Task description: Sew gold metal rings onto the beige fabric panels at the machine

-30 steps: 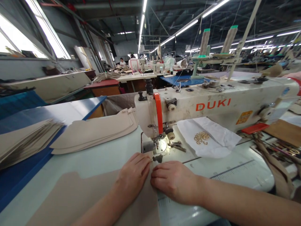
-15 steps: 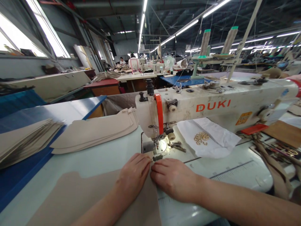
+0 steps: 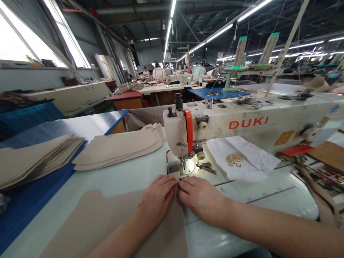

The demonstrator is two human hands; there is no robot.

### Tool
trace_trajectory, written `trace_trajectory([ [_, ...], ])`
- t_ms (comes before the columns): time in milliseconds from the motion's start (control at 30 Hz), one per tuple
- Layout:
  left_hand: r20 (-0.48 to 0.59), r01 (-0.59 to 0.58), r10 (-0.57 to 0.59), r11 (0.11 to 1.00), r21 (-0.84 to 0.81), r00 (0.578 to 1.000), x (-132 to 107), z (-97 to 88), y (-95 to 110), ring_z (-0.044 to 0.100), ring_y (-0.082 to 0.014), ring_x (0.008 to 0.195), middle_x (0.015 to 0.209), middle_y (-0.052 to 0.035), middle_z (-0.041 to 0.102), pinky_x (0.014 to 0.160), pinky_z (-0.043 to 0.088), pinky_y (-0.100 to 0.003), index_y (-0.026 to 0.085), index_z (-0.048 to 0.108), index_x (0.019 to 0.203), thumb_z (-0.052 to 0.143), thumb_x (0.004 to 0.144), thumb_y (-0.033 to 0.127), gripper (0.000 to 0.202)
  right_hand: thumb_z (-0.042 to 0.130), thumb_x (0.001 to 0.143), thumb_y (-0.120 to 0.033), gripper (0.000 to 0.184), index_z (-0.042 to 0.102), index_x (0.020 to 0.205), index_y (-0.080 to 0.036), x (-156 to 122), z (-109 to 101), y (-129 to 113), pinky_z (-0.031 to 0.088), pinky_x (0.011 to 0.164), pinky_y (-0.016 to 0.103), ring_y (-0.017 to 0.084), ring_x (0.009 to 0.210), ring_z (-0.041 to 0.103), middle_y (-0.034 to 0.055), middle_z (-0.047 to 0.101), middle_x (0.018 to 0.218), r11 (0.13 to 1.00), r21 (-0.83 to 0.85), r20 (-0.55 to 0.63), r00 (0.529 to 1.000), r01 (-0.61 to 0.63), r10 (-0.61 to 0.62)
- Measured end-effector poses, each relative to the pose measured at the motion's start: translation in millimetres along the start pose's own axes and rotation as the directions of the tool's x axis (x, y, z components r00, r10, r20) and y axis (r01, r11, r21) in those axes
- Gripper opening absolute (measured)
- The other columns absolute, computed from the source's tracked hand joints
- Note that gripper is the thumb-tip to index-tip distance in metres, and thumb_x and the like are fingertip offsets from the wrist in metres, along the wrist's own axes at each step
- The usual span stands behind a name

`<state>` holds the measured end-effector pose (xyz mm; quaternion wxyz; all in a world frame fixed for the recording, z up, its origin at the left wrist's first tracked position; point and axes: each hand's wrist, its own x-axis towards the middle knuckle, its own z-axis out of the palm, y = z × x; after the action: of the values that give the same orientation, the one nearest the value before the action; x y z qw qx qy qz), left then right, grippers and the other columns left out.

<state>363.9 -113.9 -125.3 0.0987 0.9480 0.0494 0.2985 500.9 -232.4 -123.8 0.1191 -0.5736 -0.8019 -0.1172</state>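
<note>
A large tan cut piece (image 3: 96,222) lies flat on the pale sewing table (image 3: 126,177), its far corner under the presser foot (image 3: 185,165) of a white DUKI sewing machine (image 3: 242,123). My left hand (image 3: 158,200) lies flat on the piece, fingers stretched toward the needle. My right hand (image 3: 200,199) rests palm down beside it at the piece's right edge, fingertips touching the left hand's fingertips just in front of the foot.
Two stacks of tan cut pieces (image 3: 120,148) (image 3: 34,161) lie to the left, one on a blue board. White paper with small gold rings (image 3: 234,159) sits right of the needle. Tan straps (image 3: 319,195) and tools crowd the right. Other workstations stand behind.
Both hands have slid forward with the tan piece, closer to the presser foot. The view has shifted slightly left, so everything sits further right.
</note>
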Motion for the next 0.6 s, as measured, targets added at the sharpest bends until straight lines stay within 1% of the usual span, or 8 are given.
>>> trace_trajectory([
  [133,-0.018,-0.014,0.014,1.0,-0.005,1.0,7,3.0,-1,0.063,-0.0175,0.079,0.084,-0.0065,0.07,0.075,0.055,-0.032,0.018,0.064,0.086,0.043,0.088,0.015,0.021,0.055,0.088,-0.018,0.01,0.06,0.093,-0.011,-1,-2,6,0.044,0.085,0.033,0.02,0.091,0.053,0.0081,0.062,0.094,1.0,0.001,0.013,1.0,0.001,-0.001],
  [300,-0.027,-0.055,0.055,0.998,0.003,0.998,23,15.4,-10,0.064,-0.0176,0.079,0.084,-0.0058,0.07,0.074,0.055,-0.031,0.018,0.065,0.087,0.042,0.088,0.017,0.022,0.054,0.089,-0.017,0.008,0.06,0.091,-0.011,-2,-6,21,0.045,0.082,0.033,0.02,0.09,0.054,0.008,0.062,0.093,0.999,-0.007,0.055,0.997,-0.045,0.045],
  [433,-0.017,-0.059,0.059,0.998,0.005,0.998,33,24.7,-19,0.063,-0.0182,0.081,0.085,-0.0061,0.07,0.077,0.054,-0.033,0.017,0.064,0.086,0.042,0.089,0.016,0.022,0.054,0.088,-0.016,0.007,0.059,0.091,-0.011,-2,-3,31,0.045,0.08,0.032,0.019,0.088,0.054,0.0078,0.062,0.093,0.996,-0.019,0.054,0.995,-0.087,0.088],
  [600,0.007,-0.058,0.058,0.998,-0.02,0.998,37,29.3,-25,0.063,-0.0186,0.084,0.088,-0.006,0.069,0.079,0.053,-0.034,0.017,0.063,0.088,0.043,0.089,0.016,0.02,0.054,0.089,-0.015,0.007,0.058,0.093,-0.012,0,2,37,0.043,0.082,0.031,0.019,0.089,0.053,0.0071,0.062,0.096,0.994,0.003,0.042,0.993,-0.113,0.113],
])
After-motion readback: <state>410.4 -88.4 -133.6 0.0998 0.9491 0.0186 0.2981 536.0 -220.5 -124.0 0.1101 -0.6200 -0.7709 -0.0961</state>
